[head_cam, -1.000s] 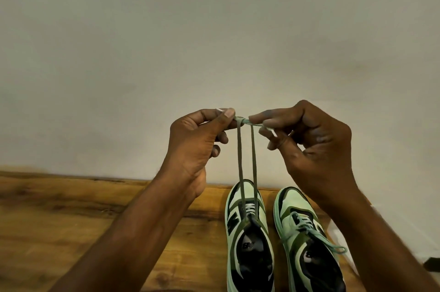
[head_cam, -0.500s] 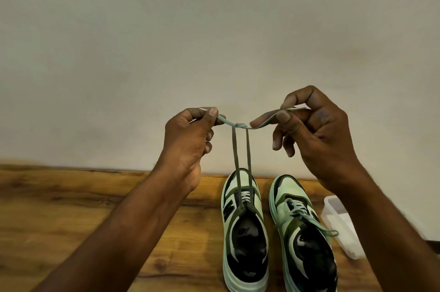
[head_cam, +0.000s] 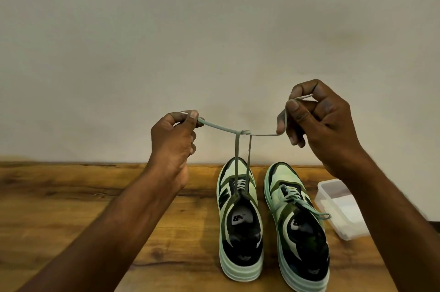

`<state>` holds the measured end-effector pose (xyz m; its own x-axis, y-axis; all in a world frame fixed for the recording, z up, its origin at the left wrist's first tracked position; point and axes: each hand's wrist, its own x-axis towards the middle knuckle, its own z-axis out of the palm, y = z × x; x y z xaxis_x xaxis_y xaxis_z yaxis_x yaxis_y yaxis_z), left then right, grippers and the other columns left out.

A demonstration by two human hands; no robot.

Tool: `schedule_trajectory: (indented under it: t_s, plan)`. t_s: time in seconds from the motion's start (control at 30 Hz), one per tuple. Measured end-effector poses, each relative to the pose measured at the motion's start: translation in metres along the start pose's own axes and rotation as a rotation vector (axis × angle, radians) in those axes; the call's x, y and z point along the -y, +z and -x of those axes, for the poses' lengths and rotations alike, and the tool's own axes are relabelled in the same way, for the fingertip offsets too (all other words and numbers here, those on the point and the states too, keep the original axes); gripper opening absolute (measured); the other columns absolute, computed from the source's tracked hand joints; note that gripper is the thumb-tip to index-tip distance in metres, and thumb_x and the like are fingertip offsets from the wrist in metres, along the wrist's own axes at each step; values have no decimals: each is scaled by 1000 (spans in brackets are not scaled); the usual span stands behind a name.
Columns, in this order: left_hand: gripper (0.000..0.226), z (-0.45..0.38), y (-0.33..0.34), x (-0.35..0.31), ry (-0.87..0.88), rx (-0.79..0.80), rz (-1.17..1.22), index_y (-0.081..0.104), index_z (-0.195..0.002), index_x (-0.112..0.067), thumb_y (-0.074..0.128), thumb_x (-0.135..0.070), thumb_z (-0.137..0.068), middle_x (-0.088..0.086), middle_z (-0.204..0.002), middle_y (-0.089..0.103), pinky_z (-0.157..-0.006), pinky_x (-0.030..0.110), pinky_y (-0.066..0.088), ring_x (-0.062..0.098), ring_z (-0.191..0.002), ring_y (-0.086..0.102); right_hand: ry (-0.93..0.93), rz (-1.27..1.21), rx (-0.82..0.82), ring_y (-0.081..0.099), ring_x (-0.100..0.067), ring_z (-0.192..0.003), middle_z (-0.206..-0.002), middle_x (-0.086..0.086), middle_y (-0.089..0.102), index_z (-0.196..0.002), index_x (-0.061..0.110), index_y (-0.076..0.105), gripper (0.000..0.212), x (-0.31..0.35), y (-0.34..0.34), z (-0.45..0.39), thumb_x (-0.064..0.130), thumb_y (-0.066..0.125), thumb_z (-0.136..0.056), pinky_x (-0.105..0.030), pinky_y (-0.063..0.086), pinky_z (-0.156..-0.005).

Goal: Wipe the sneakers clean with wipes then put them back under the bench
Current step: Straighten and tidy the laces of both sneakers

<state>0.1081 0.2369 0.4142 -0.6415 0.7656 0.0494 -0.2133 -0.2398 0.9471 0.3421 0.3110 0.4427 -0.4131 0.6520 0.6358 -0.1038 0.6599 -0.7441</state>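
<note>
**Lace drawn out above the left sneaker**

Two green, black and pale-mint sneakers stand side by side on the wooden table (head_cam: 71, 196), toes toward the plain wall (head_cam: 214, 29). Both hands are raised above them, each pinching one end of the lace (head_cam: 219, 127) of the left sneaker (head_cam: 240, 232). The left hand (head_cam: 172, 141) grips its end between thumb and curled forefinger, the other fingers folded in. The right hand (head_cam: 319, 125) is higher and holds its end between thumb and forefinger, with the lace running down past the other fingers. Between the hands the two ends cross in a single loose knot, and two strands drop from it straight to the top eyelets. The right sneaker (head_cam: 297, 232) sits just beside the left one, its lace already tied in a bow. A clear plastic container (head_cam: 342, 210) stands on the table near the right sneaker, partly hidden by the right forearm.
</note>
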Motion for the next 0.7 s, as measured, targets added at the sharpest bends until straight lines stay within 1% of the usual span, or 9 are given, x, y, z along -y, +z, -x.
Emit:
schedule_trajectory:
  t_s: [0.13, 0.27, 0.33, 0.53, 0.63, 0.67, 0.7]
  plan:
    - [8, -3, -4, 9, 7, -25, -13, 67, -95, -14, 65, -14, -102, -9, -65, 68, -48, 23, 27, 10, -56, 35, 31, -7, -6, 51, -29, -45, -73, -13, 73, -106, 16, 51, 11, -4, -5, 3, 26, 51, -101, -32, 40, -45]
    - [9, -6, -10, 17, -8, -64, -23, 65, -94, -16, 65, -15, -103, -1, -78, 68, -48, 24, 27, 11, -56, 35, 52, -36, -3, 53, -30, -44, -70, -17, 71, -107, 13, 50, 14, -9, -9, 6, 26, 51, -102, -35, 37, -44]
    - [9, -8, -14, 21, -11, -87, -25, 65, -94, -16, 65, -14, -103, 1, -81, 68, -48, 24, 27, 11, -57, 35, 57, -56, -9, 52, -31, -43, -68, -17, 70, -108, 11, 50, 15, -11, -11, 8, 25, 51, -102, -37, 35, -43]
    - [12, -15, -25, 34, 0, -138, -47, 63, -92, -17, 64, -13, -103, 2, -84, 68, -45, 23, 26, 10, -55, 34, 90, -35, -13, 44, -33, -42, -61, -14, 67, -105, 12, 51, 10, -21, -18, 15, 22, 51, -103, -34, 37, -43]
    - [12, -22, -32, 42, -1, -182, -68, 62, -92, -17, 63, -14, -104, 3, -85, 68, -43, 22, 27, 10, -55, 35, 122, -2, -15, 39, -42, -45, -56, -13, 62, -105, 14, 52, 10, -28, -23, 19, 23, 53, -103, -32, 37, -44]
    - [12, -25, -35, 45, 0, -195, -76, 62, -93, -16, 63, -14, -104, 3, -85, 68, -43, 21, 27, 10, -54, 35, 135, 8, -20, 38, -44, -46, -54, -12, 60, -105, 14, 53, 11, -31, -25, 21, 24, 54, -103, -31, 36, -44]
    - [11, -28, -37, 48, 1, -210, -82, 63, -93, -16, 63, -15, -104, 3, -85, 68, -42, 21, 28, 10, -54, 36, 147, 22, -26, 38, -41, -45, -53, -11, 59, -105, 14, 53, 12, -33, -27, 22, 26, 55, -102, -30, 36, -43]
